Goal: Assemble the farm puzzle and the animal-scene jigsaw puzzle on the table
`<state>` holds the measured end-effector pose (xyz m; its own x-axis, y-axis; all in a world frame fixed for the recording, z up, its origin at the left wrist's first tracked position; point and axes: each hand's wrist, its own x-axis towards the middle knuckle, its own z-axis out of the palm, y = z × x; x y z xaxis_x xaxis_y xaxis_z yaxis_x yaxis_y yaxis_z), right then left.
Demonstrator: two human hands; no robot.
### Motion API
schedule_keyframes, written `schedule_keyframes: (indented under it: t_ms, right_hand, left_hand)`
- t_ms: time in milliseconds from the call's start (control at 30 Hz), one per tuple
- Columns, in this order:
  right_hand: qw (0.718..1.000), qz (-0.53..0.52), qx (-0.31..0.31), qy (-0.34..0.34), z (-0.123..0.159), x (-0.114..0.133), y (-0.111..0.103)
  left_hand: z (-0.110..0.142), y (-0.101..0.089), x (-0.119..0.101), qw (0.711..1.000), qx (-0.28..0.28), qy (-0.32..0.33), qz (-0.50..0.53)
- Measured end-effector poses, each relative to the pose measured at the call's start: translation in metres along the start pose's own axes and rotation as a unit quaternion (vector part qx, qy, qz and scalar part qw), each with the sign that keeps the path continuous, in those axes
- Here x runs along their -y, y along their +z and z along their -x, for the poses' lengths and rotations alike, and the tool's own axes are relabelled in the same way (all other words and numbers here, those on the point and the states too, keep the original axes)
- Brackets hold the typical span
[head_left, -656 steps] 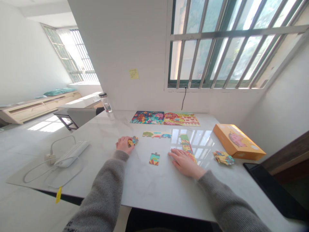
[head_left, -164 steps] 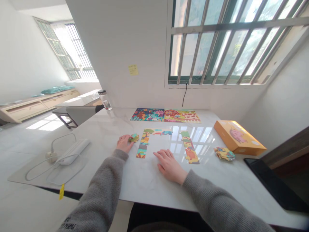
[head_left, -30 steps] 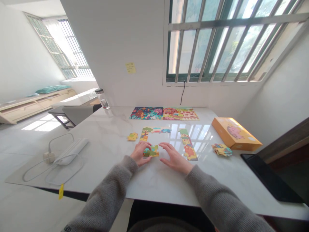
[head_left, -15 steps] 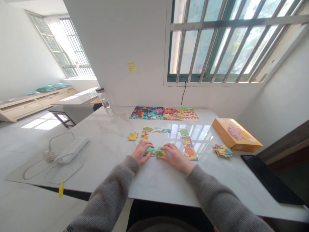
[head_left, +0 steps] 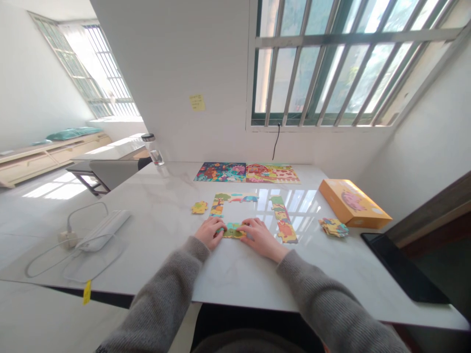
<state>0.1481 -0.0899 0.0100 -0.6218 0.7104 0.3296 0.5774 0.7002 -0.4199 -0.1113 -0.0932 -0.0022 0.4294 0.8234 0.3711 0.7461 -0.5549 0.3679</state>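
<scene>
Two green puzzle pieces [head_left: 232,230] lie side by side on the table at the near edge of a part-built frame, their edges now meeting. My left hand [head_left: 209,232] has its fingers curled at the left end of them, thumb along the near edge. On the right end, my right hand [head_left: 262,239] grips with thumb and fingertips, covering part of the piece. The joined left and top strip [head_left: 223,197] runs behind my left hand. Apart from it stands the right strip [head_left: 282,220] of joined pieces.
One loose yellow piece stack [head_left: 199,207] lies left, another piece pile [head_left: 333,227] right, by an orange box [head_left: 353,203]. Two picture sheets [head_left: 246,172] lie at the back. A bottle [head_left: 153,149], a white power strip [head_left: 105,230] with cable and a black tablet-like slab [head_left: 403,267] are around.
My right hand has brought its puzzle piece left against the other, closing the gap between them. My left hand has shifted slightly to the left end. The view has turned slightly.
</scene>
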Motion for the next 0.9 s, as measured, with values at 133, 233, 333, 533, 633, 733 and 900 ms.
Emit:
schedule_keyframes:
  t_ms: [133, 233, 333, 533, 633, 733, 900]
  right_hand:
    - [1.0, 0.0, 0.005, -0.001, -0.0004, -0.0013, 0.0003]
    - [1.0, -0.002, 0.01, -0.002, -0.0006, -0.0017, -0.0002]
    - [1.0, -0.003, 0.013, 0.0, -0.0013, -0.0008, -0.0013]
    - [1.0, 0.003, 0.022, 0.006, -0.0019, 0.0033, -0.0027]
    - [1.0, 0.009, 0.017, 0.002, -0.0014, 0.0041, -0.0017]
    - [1.0, 0.015, 0.014, -0.003, -0.0012, 0.0042, -0.0007]
    - [1.0, 0.015, 0.022, -0.007, -0.0002, 0.0081, -0.0012]
  left_hand:
    - [0.0002, 0.0002, -0.0034, 1.0, 0.019, -0.008, -0.024]
    - [0.0, 0.002, -0.0037, 0.999, 0.028, -0.018, -0.035]
    - [-0.0001, 0.0038, -0.0017, 0.998, 0.037, -0.022, -0.037]
    - [-0.0002, 0.0058, 0.0023, 0.999, 0.036, -0.021, -0.033]
    - [-0.0001, 0.0056, 0.0028, 0.999, 0.033, -0.02, -0.028]
    - [0.0004, 0.0047, 0.003, 0.999, 0.038, -0.017, -0.023]
    - [0.0013, 0.004, -0.0003, 0.999, 0.042, -0.015, -0.019]
